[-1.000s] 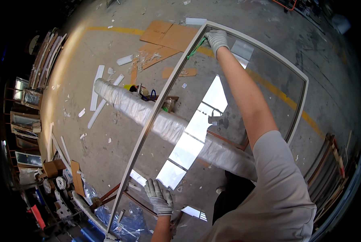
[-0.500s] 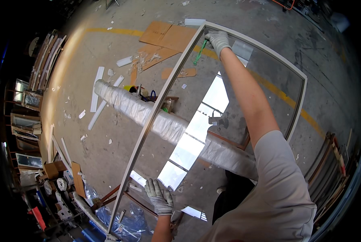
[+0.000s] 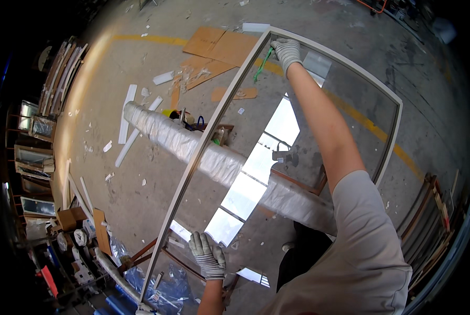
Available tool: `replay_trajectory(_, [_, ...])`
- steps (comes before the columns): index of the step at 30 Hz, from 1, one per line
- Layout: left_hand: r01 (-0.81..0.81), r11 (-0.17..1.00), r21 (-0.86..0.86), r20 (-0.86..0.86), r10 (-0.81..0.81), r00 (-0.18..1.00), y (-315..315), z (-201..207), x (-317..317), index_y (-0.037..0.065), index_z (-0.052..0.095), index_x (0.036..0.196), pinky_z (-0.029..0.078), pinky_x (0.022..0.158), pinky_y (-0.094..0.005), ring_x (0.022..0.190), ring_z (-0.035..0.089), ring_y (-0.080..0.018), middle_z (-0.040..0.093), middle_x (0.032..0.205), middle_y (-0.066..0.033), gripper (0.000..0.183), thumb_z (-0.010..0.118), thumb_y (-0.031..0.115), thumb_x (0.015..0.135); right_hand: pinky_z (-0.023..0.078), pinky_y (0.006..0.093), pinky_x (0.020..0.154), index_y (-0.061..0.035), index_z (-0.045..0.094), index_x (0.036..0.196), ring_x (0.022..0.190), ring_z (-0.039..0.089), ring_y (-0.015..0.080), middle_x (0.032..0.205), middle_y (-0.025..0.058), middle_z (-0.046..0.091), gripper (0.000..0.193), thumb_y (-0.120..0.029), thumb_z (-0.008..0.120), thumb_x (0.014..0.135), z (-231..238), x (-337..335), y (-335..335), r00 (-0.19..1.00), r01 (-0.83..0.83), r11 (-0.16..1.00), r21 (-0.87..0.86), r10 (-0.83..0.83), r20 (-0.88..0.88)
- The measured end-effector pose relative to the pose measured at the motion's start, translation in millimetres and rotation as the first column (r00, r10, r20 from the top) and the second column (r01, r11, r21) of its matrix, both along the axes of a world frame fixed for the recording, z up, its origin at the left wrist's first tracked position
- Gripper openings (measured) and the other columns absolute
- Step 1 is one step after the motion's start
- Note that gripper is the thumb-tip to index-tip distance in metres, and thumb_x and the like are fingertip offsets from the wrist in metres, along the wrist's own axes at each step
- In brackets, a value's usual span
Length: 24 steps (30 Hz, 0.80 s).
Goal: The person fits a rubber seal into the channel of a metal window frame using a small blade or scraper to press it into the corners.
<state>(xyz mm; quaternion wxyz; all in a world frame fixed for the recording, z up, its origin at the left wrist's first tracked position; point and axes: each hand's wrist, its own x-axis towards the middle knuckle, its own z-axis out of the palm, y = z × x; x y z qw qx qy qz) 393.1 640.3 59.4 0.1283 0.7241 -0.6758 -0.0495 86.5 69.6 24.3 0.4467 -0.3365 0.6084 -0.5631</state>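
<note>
A large glazed panel with a pale frame (image 3: 184,177) spans the middle, its glass see-through with bright reflections. My left hand (image 3: 207,257), in a striped grey-white glove, lies on the near part of the glass. Its fingers are stretched out and hold nothing. At the panel's far corner my right hand (image 3: 288,54), gloved alike, has its fingers curled close to the frame's inner edge. From those fingers trails a thin green strip (image 3: 264,64); its exact kind I cannot make out. The fingertips are partly hidden.
Beneath the panel runs a long plastic-wrapped bundle (image 3: 164,135) on a brown stand. Cardboard sheets (image 3: 221,48) and white foam strips (image 3: 127,114) lie on the floor. Window frames (image 3: 33,160) stack at the left. Long bars (image 3: 421,215) lean at the right; blue plastic film (image 3: 166,289) lies near.
My right hand has edged slightly along the frame corner, and the green strip has shifted a little with it. The left hand stays on the glass. The whole view has shifted slightly.
</note>
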Motion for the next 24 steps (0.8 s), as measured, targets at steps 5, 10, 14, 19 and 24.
replay_trajectory(5, [0.007, 1.0, -0.005, 0.008, -0.007, 1.0, 2, -1, 2, 0.001, 0.034, 0.142, 0.022, 0.109, -0.0575, 0.135, 0.03, -0.044, 0.032, 0.147, -0.0237, 0.059, 0.044, 0.031, 0.092, 0.053, 0.03, 0.053, 0.0012, 0.065, 0.085, 0.054, 0.062, 0.0162, 0.073, 0.0103, 0.066, 0.014, -0.008, 0.07, 0.076, 12, 4, 10, 1.0, 0.013, 1.0, 0.013, -0.013, -0.01])
replay_trajectory(10, [0.004, 1.0, -0.006, 0.003, -0.004, 1.0, -1, -1, 0, 0.001, 0.034, 0.142, 0.023, 0.109, -0.0572, 0.135, 0.03, -0.044, 0.032, 0.146, -0.0237, 0.058, 0.043, 0.031, 0.093, 0.053, 0.0331, 0.075, -0.0007, 0.07, 0.096, 0.079, 0.068, 0.0234, 0.089, 0.0131, 0.071, 0.027, -0.018, 0.067, 0.075, -2, 1, 21, 0.945, -0.044, 0.995, -0.092, 0.012, -0.327])
replay_trajectory(14, [-0.012, 1.0, 0.001, 0.011, 0.012, 1.0, 0, 1, 0, 0.001, 0.034, 0.142, 0.023, 0.109, -0.0569, 0.135, 0.03, -0.0437, 0.033, 0.146, -0.0236, 0.058, 0.043, 0.033, 0.093, 0.05, 0.0351, 0.084, -0.0052, 0.069, 0.106, 0.089, 0.067, 0.0283, 0.097, 0.0136, 0.071, 0.033, -0.02, 0.064, 0.076, 19, 18, 38, 0.879, -0.044, 0.996, -0.072, 0.005, -0.477])
replay_trajectory(19, [-0.018, 1.0, 0.002, 0.001, 0.018, 1.0, 0, -1, -1, 0.001, 0.034, 0.142, 0.022, 0.11, -0.0563, 0.135, 0.03, -0.0426, 0.033, 0.146, -0.0232, 0.058, 0.043, 0.032, 0.094, 0.05, 0.0365, 0.083, -0.0074, 0.07, 0.105, 0.088, 0.066, 0.0306, 0.095, 0.0164, 0.07, 0.032, -0.023, 0.062, 0.078, 6, 10, 22, 0.821, 0.0, 0.987, -0.163, -0.093, -0.563])
replay_trajectory(24, [-0.016, 1.0, 0.004, -0.012, 0.016, 1.0, 0, -1, -1, 0.0, 0.034, 0.141, 0.022, 0.11, -0.0561, 0.136, 0.03, -0.0422, 0.033, 0.146, -0.0231, 0.059, 0.044, 0.032, 0.093, 0.051, 0.0376, 0.083, -0.0075, 0.069, 0.107, 0.088, 0.066, 0.032, 0.096, 0.0178, 0.069, 0.034, -0.023, 0.061, 0.079, -1, -1, 17, 0.808, -0.098, 0.991, -0.092, 0.026, -0.588])
